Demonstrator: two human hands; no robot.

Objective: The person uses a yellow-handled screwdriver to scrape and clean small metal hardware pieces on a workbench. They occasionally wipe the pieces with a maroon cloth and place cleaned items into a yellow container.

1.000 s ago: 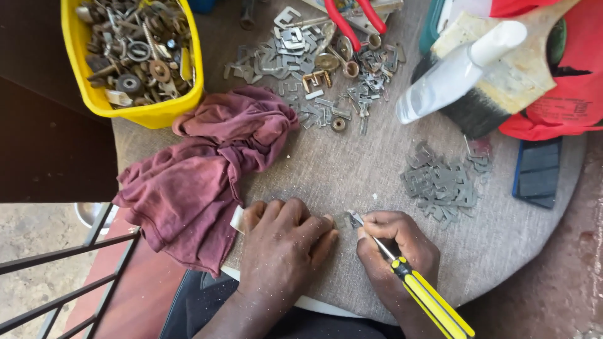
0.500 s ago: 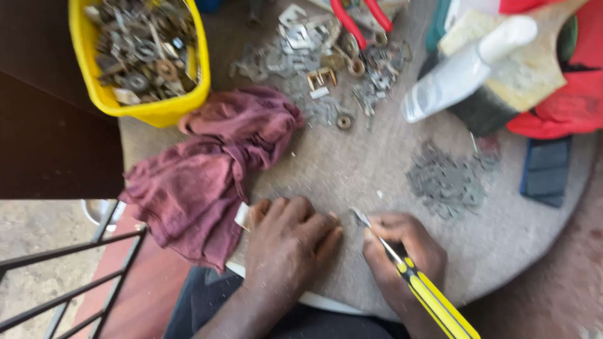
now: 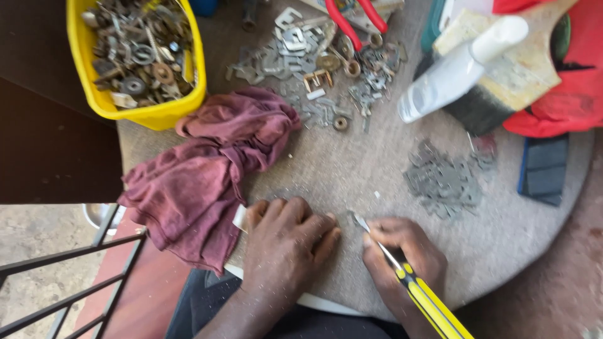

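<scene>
Right hand [image 3: 402, 254] grips a yellow utility knife [image 3: 414, 292], blade angled toward the left hand [image 3: 286, 245], pressed flat near the tabletop [image 3: 377, 163] edge.

Matt maroon cloth rag [image 3: 207, 182]; glossy yellow plastic tub [image 3: 157, 113]; dull metal scraps [image 3: 443, 182].

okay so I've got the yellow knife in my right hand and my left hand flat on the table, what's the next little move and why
Probably draw the blade tip a short way toward you along the spot beside your left hand. The right hand holds the yellow utility knife with its tip down on the table, and the left fingertips lie close to it, so keep them clear.
</scene>
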